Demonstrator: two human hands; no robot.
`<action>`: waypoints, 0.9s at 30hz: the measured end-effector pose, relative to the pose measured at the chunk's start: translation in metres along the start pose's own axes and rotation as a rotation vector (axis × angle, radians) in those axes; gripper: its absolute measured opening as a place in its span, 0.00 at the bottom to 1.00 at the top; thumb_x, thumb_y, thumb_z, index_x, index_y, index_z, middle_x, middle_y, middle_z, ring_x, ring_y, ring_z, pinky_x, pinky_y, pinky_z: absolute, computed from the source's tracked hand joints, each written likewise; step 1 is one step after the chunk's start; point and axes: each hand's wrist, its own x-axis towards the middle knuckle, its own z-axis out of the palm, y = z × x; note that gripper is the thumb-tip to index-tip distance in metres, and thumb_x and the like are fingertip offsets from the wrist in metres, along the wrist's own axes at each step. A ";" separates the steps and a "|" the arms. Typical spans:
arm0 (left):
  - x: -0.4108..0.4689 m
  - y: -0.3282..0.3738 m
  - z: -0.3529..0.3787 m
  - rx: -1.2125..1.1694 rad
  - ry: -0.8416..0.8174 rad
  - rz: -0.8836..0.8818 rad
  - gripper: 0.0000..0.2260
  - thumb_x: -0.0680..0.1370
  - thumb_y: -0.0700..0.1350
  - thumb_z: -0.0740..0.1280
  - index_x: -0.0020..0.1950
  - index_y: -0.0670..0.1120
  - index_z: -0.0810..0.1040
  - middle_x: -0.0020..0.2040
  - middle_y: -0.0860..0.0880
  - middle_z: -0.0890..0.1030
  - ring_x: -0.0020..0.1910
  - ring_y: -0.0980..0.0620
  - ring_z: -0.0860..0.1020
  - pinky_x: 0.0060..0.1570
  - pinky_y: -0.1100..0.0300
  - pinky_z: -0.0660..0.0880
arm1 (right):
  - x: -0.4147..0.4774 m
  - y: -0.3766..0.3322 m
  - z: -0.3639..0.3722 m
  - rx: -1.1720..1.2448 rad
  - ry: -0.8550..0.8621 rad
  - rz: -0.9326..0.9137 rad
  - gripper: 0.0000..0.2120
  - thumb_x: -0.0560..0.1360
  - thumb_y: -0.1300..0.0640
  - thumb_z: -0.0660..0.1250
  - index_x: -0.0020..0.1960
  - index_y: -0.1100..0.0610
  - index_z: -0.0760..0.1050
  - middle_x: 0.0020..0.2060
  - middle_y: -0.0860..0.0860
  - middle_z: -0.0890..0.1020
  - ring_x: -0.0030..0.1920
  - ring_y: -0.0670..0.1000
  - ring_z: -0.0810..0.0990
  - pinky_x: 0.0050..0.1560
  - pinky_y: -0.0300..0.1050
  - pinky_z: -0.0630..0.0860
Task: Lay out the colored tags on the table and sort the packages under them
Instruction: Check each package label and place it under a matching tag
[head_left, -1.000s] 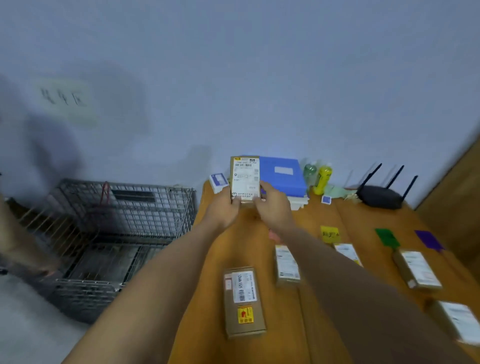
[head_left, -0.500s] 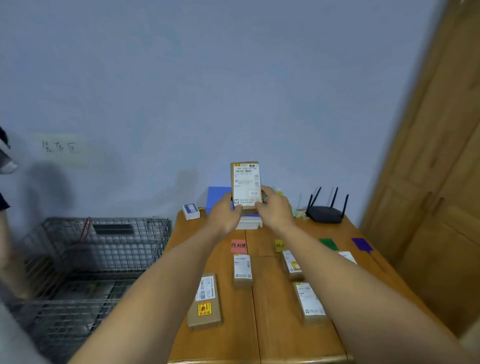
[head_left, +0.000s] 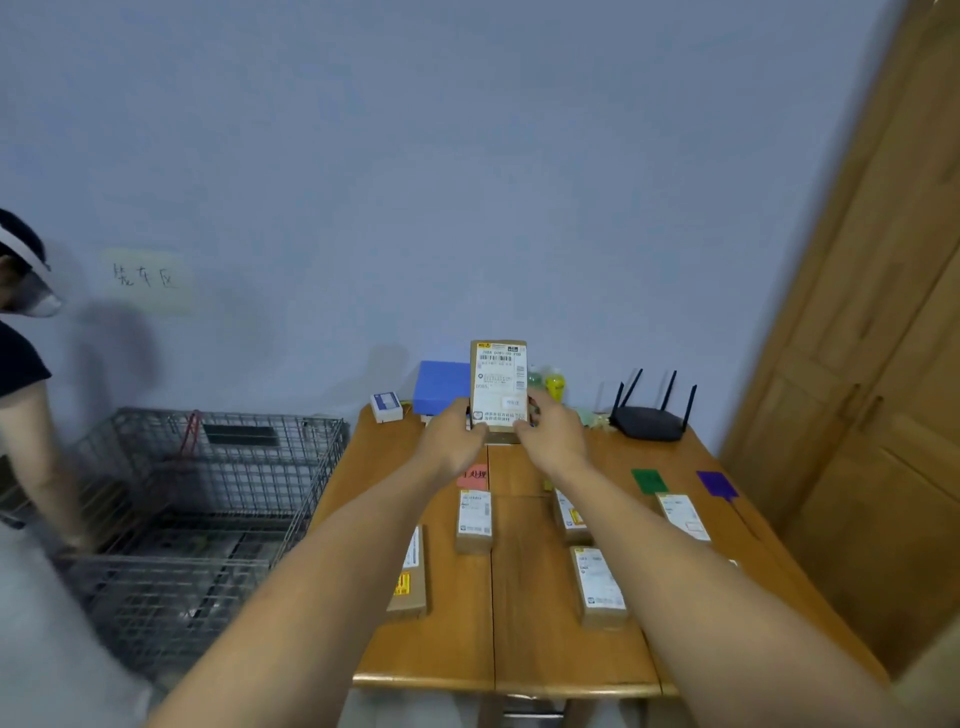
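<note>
— Where's the package he's sorting?

— Up in the air over the far end of the surface (head_left: 519, 597). The held package (head_left: 498, 391) stands upright, its white label facing him. The left hand (head_left: 453, 441) grips its lower left corner and the right hand (head_left: 551, 435) grips the lower right, both closed around it.

— And the tags?

— A pink tag (head_left: 474, 475) lies just below his left wrist, partly hidden, with writing on it. A yellow tag (head_left: 547, 484) barely peeks out beside the right forearm. The green tag (head_left: 648, 480) and the purple tag (head_left: 717, 484) sit further right, flat on the wood.

— Anything under them?

— One parcel (head_left: 474, 519) lies right under the pink tag. Two parcels sit in the yellow column, the nearer one (head_left: 597, 592) clear to see, the farther one (head_left: 570, 515) half behind his arm. Another parcel (head_left: 683, 517) lies under the green tag. A bigger box with a yellow sticker (head_left: 410, 577) lies off to the left, partly behind the left forearm.

— What's at the back?

— A blue box (head_left: 441, 387), a small white box (head_left: 387, 407), a yellow-green bottle (head_left: 555, 383) and a black router (head_left: 649, 415) against the wall. To the left of the surface stands a wire cage (head_left: 208, 499), and another person (head_left: 26, 364) is at the frame's edge.
</note>
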 end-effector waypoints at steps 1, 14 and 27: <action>-0.004 -0.003 0.005 -0.010 -0.004 -0.013 0.18 0.83 0.45 0.61 0.73 0.48 0.69 0.65 0.48 0.80 0.45 0.49 0.79 0.39 0.56 0.74 | -0.002 0.006 0.001 0.002 -0.013 0.005 0.23 0.77 0.64 0.66 0.70 0.53 0.73 0.62 0.50 0.83 0.56 0.53 0.83 0.53 0.47 0.81; -0.057 -0.140 0.098 0.041 -0.167 -0.292 0.17 0.82 0.47 0.62 0.70 0.46 0.72 0.62 0.45 0.81 0.52 0.45 0.80 0.48 0.51 0.78 | -0.066 0.119 0.097 -0.158 -0.316 0.215 0.21 0.76 0.63 0.67 0.69 0.54 0.72 0.63 0.52 0.81 0.58 0.55 0.81 0.45 0.41 0.74; -0.070 -0.261 0.171 -0.155 -0.233 -0.507 0.20 0.78 0.41 0.70 0.70 0.47 0.75 0.65 0.48 0.81 0.64 0.46 0.78 0.64 0.47 0.76 | -0.109 0.211 0.187 -0.080 -0.434 0.468 0.21 0.77 0.58 0.70 0.69 0.51 0.72 0.61 0.50 0.82 0.56 0.52 0.82 0.34 0.33 0.69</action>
